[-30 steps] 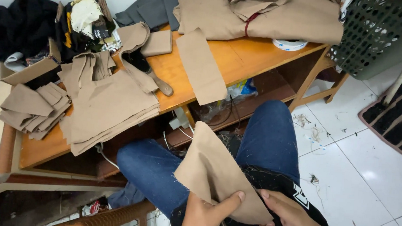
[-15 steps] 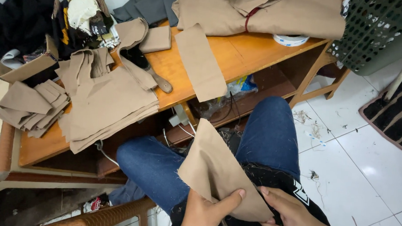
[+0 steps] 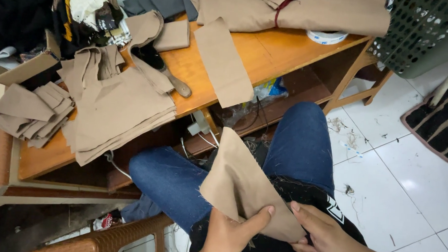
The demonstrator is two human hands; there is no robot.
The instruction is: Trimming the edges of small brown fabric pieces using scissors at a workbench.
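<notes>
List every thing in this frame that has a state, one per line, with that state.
Left hand: gripping the tan fabric piece, thumb on top.
Right hand: pinching its lower edge.
Tan fabric piece: folded, lying across the lap.
Fabric stack: piled flat on the table.
Fabric strip: overhanging the table edge.

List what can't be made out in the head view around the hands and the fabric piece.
- Left hand: wrist and forearm cut off by the bottom edge.
- Right hand: fingertips hidden under the tan fabric piece.
- Fabric piece: its underside and lower edge are hidden by both hands and the lap.
- Green basket: cut off by the top and right edges, contents unseen.
</notes>
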